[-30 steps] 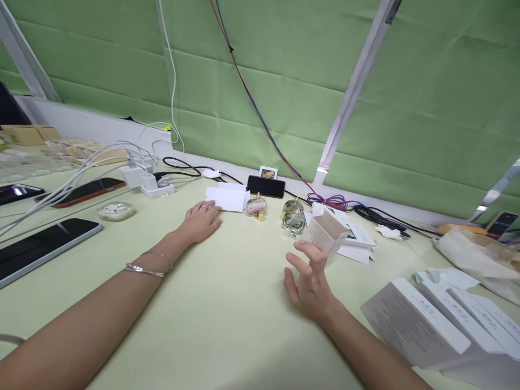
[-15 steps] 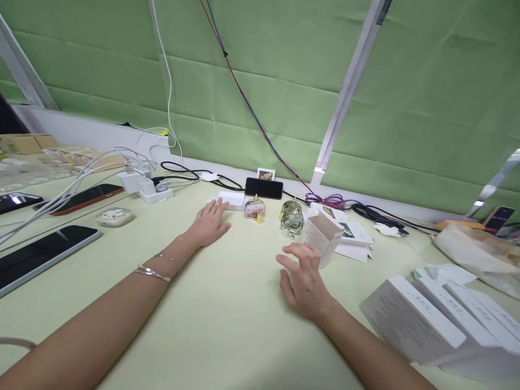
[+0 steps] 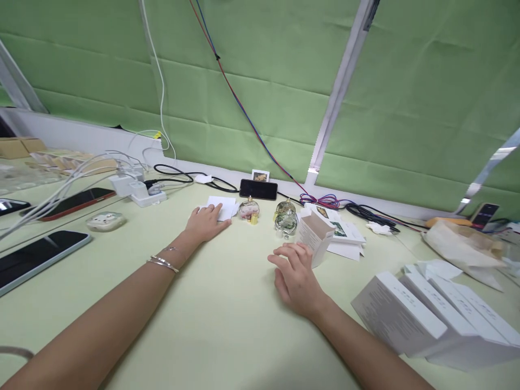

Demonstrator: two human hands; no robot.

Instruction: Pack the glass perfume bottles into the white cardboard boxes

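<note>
My left hand lies flat, fingers stretched, on a white folded card or paper left of the perfume bottles. My right hand hovers low over the table with bent, parted fingers and nothing in them. Just beyond it stands an open-topped white carton; its fingertips are close to the carton, and I cannot tell if they touch. A round pinkish perfume bottle has a gold cap in front. Clear and greenish glass bottles stand beside the carton.
Several closed white cartons lean in a row at right. A dark phone is propped at the back, near picture cards and coiled cables. At left are another phone, an earbud case and a power strip.
The white card under my left hand now shows a broader, flatter face. My right hand's fingers have curled slightly more. The whole view has shifted a little.
</note>
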